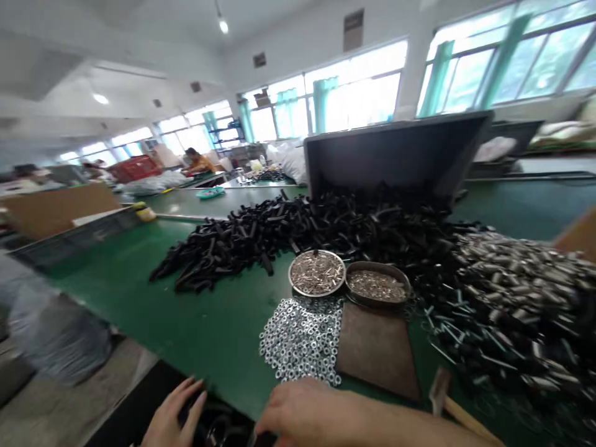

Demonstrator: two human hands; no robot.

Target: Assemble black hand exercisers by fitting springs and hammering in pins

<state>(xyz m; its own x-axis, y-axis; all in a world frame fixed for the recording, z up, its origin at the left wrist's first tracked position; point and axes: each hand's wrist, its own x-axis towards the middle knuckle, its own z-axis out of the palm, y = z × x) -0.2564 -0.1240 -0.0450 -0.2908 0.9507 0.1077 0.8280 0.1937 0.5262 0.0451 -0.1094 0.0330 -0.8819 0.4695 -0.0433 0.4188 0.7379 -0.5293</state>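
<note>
My left hand is at the bottom edge of the view, fingers stretched and apart, above a dark bin below the table's near edge. Black parts with shiny rings lie in this bin, between my hands. My right hand reaches in from the right, its fingers curled down at the table edge; anything in them is hidden. Just beyond it spreads a pile of silver nuts. A brown plate lies flat beside the nuts, and a hammer with a wooden handle rests right of my forearm.
A round dish and an oval tin hold small metal pieces. Behind them black parts spill from a tipped grey crate. Metal cylinders and bolts are heaped right. A person sits farther back.
</note>
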